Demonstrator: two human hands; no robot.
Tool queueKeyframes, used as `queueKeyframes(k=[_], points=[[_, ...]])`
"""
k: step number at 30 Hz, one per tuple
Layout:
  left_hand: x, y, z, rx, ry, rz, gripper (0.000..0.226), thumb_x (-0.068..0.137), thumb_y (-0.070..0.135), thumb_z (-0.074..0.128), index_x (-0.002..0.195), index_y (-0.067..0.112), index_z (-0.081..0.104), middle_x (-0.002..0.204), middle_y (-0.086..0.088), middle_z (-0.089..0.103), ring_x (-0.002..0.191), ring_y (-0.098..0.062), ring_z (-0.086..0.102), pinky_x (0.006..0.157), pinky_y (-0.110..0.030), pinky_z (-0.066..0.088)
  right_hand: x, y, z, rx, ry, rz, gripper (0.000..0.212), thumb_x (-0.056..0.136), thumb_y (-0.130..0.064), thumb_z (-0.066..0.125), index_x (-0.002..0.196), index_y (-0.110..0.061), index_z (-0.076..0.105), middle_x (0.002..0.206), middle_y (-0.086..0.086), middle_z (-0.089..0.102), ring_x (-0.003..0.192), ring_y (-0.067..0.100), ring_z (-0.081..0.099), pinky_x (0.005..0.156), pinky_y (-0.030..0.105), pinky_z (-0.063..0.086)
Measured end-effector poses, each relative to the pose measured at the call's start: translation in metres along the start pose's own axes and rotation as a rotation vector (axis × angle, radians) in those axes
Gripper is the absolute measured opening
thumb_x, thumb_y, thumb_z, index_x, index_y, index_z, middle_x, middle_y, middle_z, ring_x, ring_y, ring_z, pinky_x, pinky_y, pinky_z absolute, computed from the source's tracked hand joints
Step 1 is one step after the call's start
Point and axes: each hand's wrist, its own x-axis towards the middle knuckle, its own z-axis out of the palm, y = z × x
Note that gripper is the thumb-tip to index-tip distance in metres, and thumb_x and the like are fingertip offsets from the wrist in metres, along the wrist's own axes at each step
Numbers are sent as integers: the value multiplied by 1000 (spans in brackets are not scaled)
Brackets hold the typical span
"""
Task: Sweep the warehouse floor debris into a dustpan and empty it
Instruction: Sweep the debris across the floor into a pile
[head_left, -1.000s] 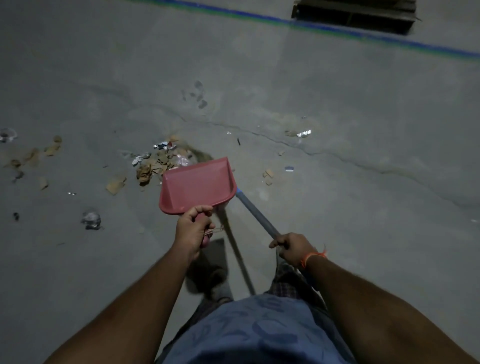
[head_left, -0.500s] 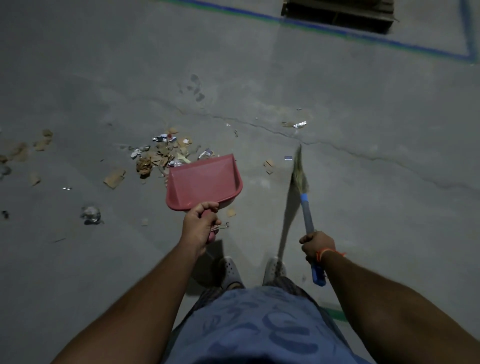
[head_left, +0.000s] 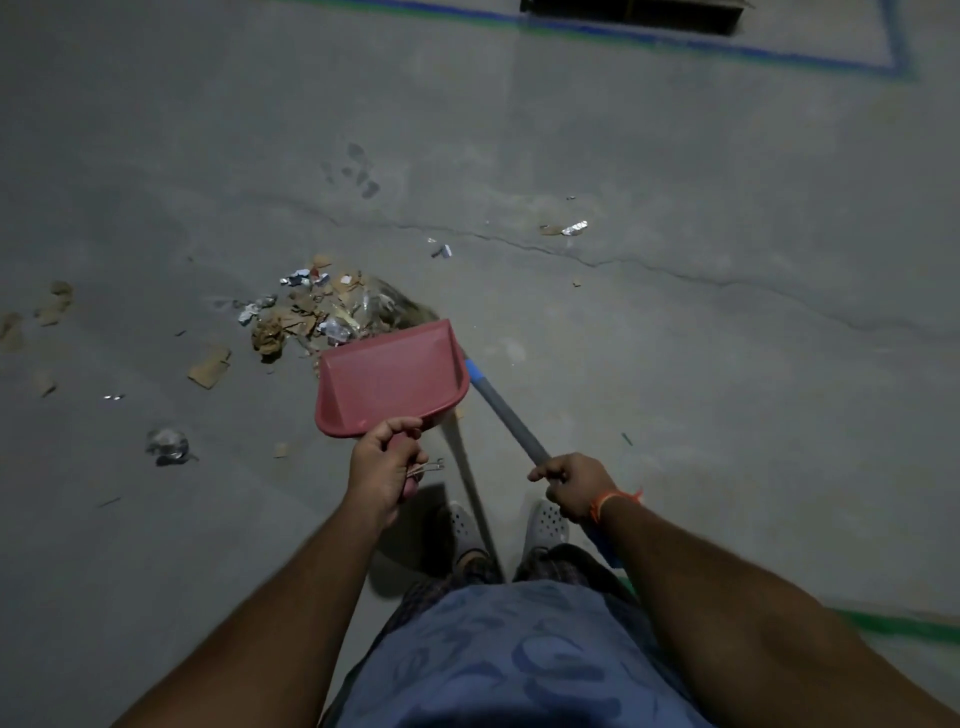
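1. While the left hand curls its fingers tight round the handle of the red dustpan, the pan hangs tilted with its open lip toward the debris pile; I judge this angle is meant to let the lip meet the floor right at the heap's near edge.
2. The right hand is closed fully round the grey shaft of the broom, low on the stick, probably for short, controlled strokes rather than long sweeps.
3. The broom's shaft passes behind the pan's right side, and its bristles show blurred just beyond the pan, touching the far side of the pile. That placement puts the heap between bristles and pan, so a pull toward the body would drive the scraps inward.
4. The pile, of cardboard bits and foil wrappers, lies on the concrete floor just ahead of the pan's lip; the pan looks empty.
5. Stray pieces lie well apart: a cardboard scrap to the left, a crumpled wrapper nearer the left edge, a foil piece beyond the crack.
6. Judging by this, gathering is mostly done, loading has not begun, and the strays will need another pass.
7. A thin metal clip sticks out beside the left hand's fingers; what it is I cannot tell.
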Motion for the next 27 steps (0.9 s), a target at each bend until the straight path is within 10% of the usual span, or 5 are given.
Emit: queueKeyframes(k=[14, 27], points=[[-9, -12, 58, 113, -175, -18, 28, 92, -9, 48, 93, 12, 65, 61, -11, 55, 39, -14, 38, 36, -13, 24, -46, 107, 14, 329, 401, 386, 26, 80, -10, 60, 95, -25, 76, 89, 12, 74, 75, 33, 71, 70, 41, 62], [-11, -10, 47, 132, -181, -15, 27, 92, -9, 48, 95, 12, 65, 63, -12, 54, 38, -13, 38, 36, -13, 23, -56, 68, 38, 166, 109, 336, 19, 79, -13, 62, 87, -16, 79, 95, 2, 76, 97, 19, 69, 90, 21, 52]])
